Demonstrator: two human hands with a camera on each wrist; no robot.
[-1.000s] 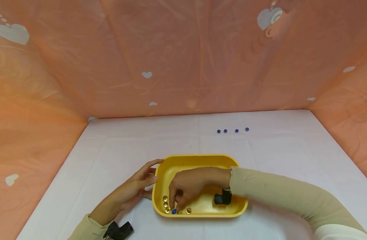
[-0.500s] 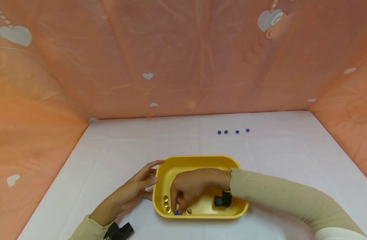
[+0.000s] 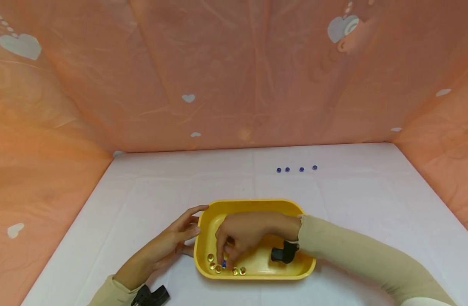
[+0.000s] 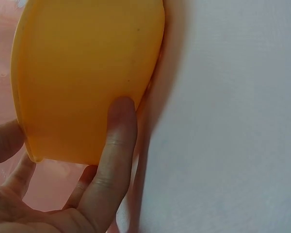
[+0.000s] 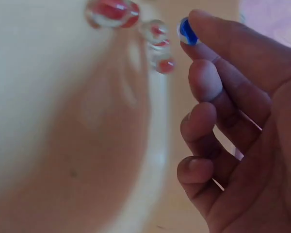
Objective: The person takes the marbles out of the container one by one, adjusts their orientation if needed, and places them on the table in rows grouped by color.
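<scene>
Yellow plastic tray sits on the white-covered table, near edge, seen from the head camera. Right hand reaches down into the tray's left part, fingers bent, tips pinching a small blue bead just above the tray floor. Around that spot lie amber-looking beads in a loose cluster along the near-left corner. Left hand lies outside the tray, fingers straight and spread against its left wall; it has hold of nothing. Beige sleeve covers the right forearm; a black wrist camera hangs under the right wrist, over the tray. Four blue beads stand in a row on the table, well apart from the tray, toward the far right. Peach sheet with white hearts walls the space.

Left wrist view: tray's outer wall fills the upper left. One straight finger of the left hand presses flat against that wall near its lower edge; other fingers reach round the corner. White table surface to the right.

Right wrist view, blurred: right hand with the blue bead pinched at the top fingertip, remaining fingers curled below. Clear beads with red centres lie just beside it on the pale tray floor
</scene>
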